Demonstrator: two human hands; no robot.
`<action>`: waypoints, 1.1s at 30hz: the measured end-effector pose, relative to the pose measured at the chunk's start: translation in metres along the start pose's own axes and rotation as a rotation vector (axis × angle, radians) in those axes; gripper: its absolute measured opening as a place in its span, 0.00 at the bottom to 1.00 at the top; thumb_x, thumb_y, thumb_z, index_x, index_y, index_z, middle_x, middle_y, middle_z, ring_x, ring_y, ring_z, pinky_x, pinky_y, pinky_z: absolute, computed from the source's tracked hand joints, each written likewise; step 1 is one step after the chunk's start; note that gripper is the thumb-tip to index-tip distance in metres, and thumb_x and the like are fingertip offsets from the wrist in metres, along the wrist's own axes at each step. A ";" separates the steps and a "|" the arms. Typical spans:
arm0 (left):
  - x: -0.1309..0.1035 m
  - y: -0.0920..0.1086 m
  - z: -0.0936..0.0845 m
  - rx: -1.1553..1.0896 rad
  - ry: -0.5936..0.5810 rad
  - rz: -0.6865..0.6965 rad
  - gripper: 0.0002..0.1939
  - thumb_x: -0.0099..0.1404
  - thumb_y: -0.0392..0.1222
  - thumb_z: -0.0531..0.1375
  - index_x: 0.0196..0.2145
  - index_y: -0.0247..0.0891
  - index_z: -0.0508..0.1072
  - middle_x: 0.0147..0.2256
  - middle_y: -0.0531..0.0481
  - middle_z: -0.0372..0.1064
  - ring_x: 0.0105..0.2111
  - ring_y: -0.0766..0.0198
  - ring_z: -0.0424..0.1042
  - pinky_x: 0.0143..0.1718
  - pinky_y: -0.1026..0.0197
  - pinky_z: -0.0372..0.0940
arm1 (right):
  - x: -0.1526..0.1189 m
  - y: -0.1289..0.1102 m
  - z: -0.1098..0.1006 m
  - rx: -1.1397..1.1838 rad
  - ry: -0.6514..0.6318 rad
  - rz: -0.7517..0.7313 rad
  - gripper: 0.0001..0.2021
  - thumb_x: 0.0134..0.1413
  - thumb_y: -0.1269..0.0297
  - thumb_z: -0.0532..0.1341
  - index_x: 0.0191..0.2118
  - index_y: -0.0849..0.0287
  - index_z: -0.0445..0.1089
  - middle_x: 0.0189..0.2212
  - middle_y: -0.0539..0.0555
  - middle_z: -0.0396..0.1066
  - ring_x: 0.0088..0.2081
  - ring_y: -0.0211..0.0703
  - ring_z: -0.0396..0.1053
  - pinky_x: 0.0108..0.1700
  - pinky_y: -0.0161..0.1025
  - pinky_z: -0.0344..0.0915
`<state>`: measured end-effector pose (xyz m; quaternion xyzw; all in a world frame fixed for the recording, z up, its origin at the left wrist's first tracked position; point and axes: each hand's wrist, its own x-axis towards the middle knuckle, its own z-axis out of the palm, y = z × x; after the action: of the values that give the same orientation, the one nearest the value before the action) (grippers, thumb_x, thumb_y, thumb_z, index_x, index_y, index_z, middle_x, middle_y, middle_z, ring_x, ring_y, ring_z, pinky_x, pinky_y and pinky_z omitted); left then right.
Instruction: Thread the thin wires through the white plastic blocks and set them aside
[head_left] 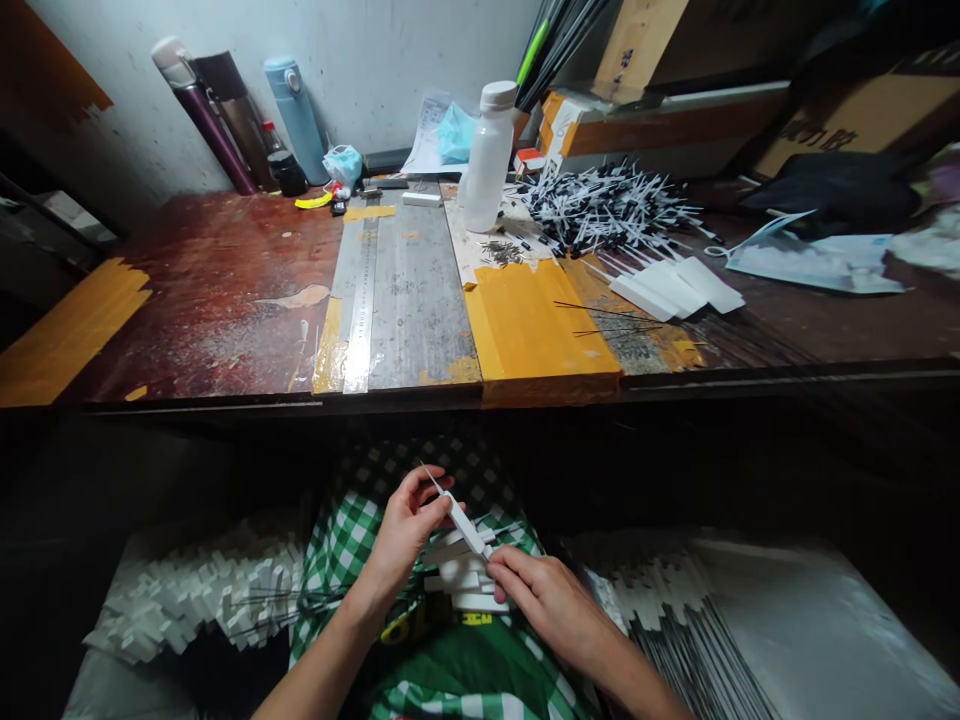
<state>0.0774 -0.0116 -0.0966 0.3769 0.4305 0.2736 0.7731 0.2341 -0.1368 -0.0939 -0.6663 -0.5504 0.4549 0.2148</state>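
Note:
Over the lap, a slim white block-shaped piece (466,526) with a thin pointed rod at its far end is held at a slant between both hands. My left hand (405,525) pinches its upper end between thumb and fingers. At the lower end, my right hand (536,590) has its thumb and fingers closed on a narrow part that is mostly hidden. Several similar white pieces (466,575) lie beneath on the green checked apron (450,670), close to both hands.
Bundles of white pieces lie left (202,590) and right (652,580) of the lap, the right ones with dark rods. On the desk (210,300) are a steel ruler (361,325), a white bottle (490,160), a heap of black-and-white parts (615,205) and white blocks (675,285).

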 end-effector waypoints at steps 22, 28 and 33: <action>0.006 0.005 -0.015 0.006 0.098 0.089 0.18 0.57 0.52 0.66 0.38 0.34 0.79 0.40 0.39 0.77 0.45 0.52 0.73 0.48 0.54 0.65 | 0.005 0.006 0.004 -0.171 0.089 0.080 0.08 0.58 0.63 0.59 0.28 0.56 0.65 0.26 0.47 0.70 0.27 0.39 0.67 0.29 0.33 0.57; 0.006 0.006 -0.009 -0.013 0.095 0.088 0.21 0.56 0.54 0.66 0.38 0.34 0.79 0.41 0.39 0.77 0.46 0.50 0.73 0.50 0.53 0.64 | 0.001 0.014 0.006 -0.244 0.149 -0.077 0.13 0.66 0.66 0.51 0.42 0.53 0.73 0.35 0.52 0.74 0.37 0.43 0.73 0.39 0.35 0.66; 0.012 0.000 -0.017 -0.008 0.051 0.010 0.33 0.59 0.68 0.56 0.45 0.35 0.76 0.51 0.37 0.71 0.49 0.46 0.72 0.50 0.49 0.66 | -0.014 0.011 -0.028 -0.345 0.419 -0.203 0.14 0.69 0.63 0.49 0.44 0.53 0.72 0.34 0.52 0.74 0.36 0.42 0.73 0.37 0.34 0.67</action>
<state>0.0683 0.0032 -0.1076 0.3688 0.4470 0.2885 0.7622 0.2643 -0.1474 -0.0837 -0.7141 -0.6271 0.1832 0.2516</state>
